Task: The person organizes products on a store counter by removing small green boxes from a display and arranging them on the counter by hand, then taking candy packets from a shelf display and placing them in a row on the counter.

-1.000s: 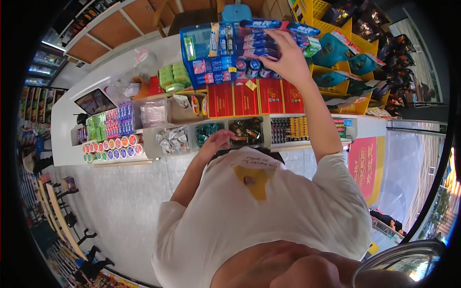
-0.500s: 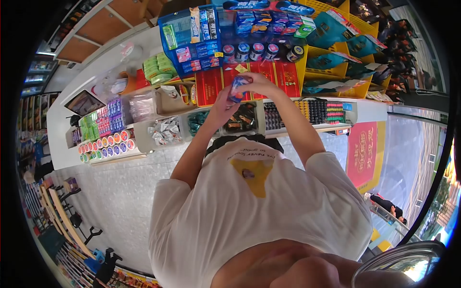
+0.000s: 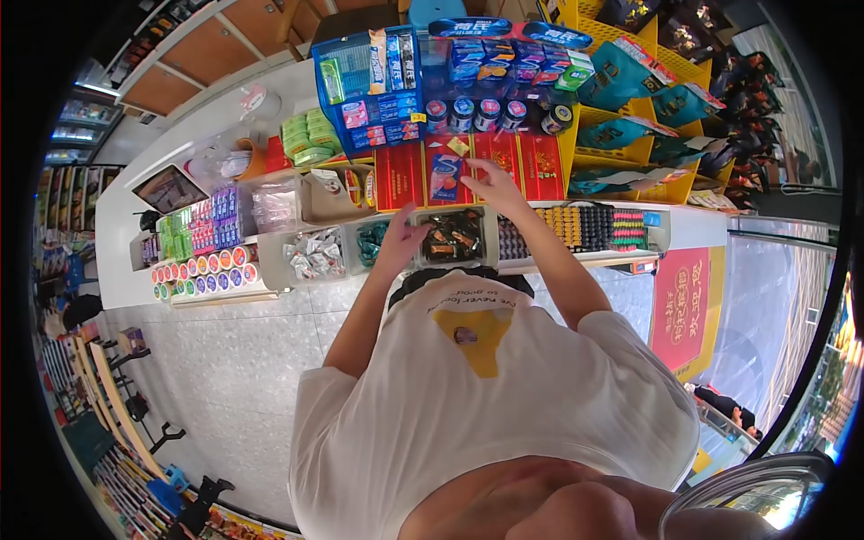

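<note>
A small blue candy box (image 3: 445, 176) with an orange picture lies face up on the red gift boxes (image 3: 400, 171). Just off its right edge is my right hand (image 3: 493, 186), thumb and fingers apart; whether a fingertip still touches the box is hard to tell. My left hand (image 3: 404, 238) hovers over the front bins with its fingers spread, holding nothing. Under and beside it are a bin of dark-wrapped snacks (image 3: 450, 236) and a bin of teal packets (image 3: 372, 241). A small yellow piece (image 3: 458, 146) rests above the blue box.
Behind stand a blue rack (image 3: 369, 94) of gum and several round tins (image 3: 462, 113). Yellow shelves (image 3: 621, 135) with teal bags are at right. Stacked candy rolls (image 3: 207, 220), round tubs (image 3: 202, 270) and silver packets (image 3: 315, 254) line the left front.
The blue candy box has gone from between both hands to lying on the red boxes. My left hand has drawn back toward me and opened; my right hand has loosened beside the box.
</note>
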Available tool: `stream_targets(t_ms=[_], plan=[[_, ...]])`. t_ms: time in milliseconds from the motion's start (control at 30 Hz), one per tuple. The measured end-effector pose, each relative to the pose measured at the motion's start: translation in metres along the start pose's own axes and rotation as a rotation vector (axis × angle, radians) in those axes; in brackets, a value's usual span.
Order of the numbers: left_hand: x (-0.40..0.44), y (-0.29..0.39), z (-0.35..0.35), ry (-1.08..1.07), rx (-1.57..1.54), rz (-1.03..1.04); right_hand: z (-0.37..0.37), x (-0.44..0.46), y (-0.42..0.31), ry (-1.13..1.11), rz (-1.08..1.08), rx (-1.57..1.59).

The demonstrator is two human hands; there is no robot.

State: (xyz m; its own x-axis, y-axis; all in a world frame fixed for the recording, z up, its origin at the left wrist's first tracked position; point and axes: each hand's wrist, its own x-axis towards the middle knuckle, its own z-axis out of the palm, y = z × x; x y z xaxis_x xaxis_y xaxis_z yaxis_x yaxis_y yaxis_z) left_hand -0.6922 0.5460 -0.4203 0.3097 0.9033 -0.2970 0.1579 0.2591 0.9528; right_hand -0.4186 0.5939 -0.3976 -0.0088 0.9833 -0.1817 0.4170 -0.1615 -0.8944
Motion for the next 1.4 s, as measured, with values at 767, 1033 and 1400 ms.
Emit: stream_targets(t_ms=[767,1033,1400], plan=[[-0.027,0.039,0.027,-0.312,-0.005,0.022,-0.067,0.127,-0.147,0.285,-0.437,-0.957],[-0.047,0.000,0.015,-0.279,-0.148,-0.023,-0.085,0.112,-0.167,0.349,-0.551,-1.031],[-0.022,0.057,0.001,0.073,0.402,0.376,-0.104,-0.021,-0.091,0.098,-0.287,-0.083]])
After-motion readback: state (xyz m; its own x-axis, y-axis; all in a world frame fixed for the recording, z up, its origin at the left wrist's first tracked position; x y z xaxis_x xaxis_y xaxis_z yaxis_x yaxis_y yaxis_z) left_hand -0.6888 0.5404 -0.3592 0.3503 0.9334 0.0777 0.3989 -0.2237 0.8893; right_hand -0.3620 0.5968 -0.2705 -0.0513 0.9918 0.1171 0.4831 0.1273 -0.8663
